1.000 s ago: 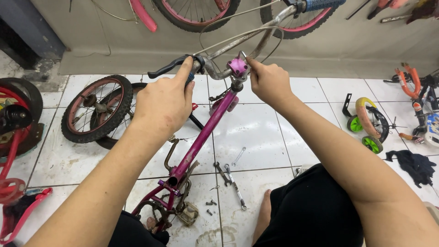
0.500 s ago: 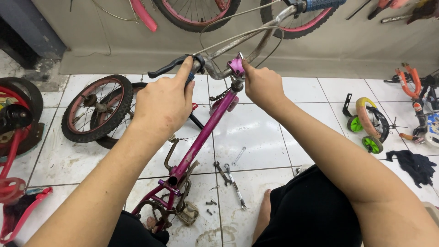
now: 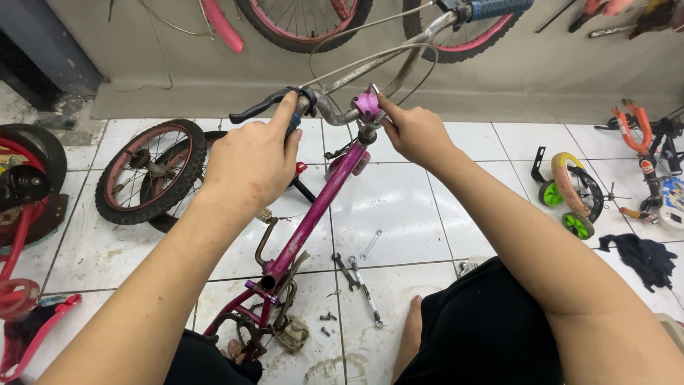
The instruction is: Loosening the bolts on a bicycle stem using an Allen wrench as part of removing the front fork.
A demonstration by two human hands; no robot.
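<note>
A small magenta bicycle frame [image 3: 317,207] stands tilted in front of me over a white tiled floor. My left hand [image 3: 251,160] is closed around the left handlebar grip [image 3: 291,120], by the black brake lever [image 3: 258,108]. My right hand [image 3: 412,132] pinches the pink stem clamp [image 3: 368,103] at the top of the frame. The grey handlebar [image 3: 406,60] rises to a blue grip [image 3: 499,8] at the upper right. Thin brake cables loop above the bar.
Two loose wheels [image 3: 146,171] lie left of the frame. Wrenches [image 3: 360,278] and bolts [image 3: 326,317] are scattered on the tiles by my foot [image 3: 410,339]. Green training wheels [image 3: 566,196] and a dark rag [image 3: 645,258] sit right. Red bike parts [image 3: 21,214] crowd the left; wheels hang on the wall.
My right hand has shifted slightly left, closer onto the stem clamp. The left hand stays on the grip.
</note>
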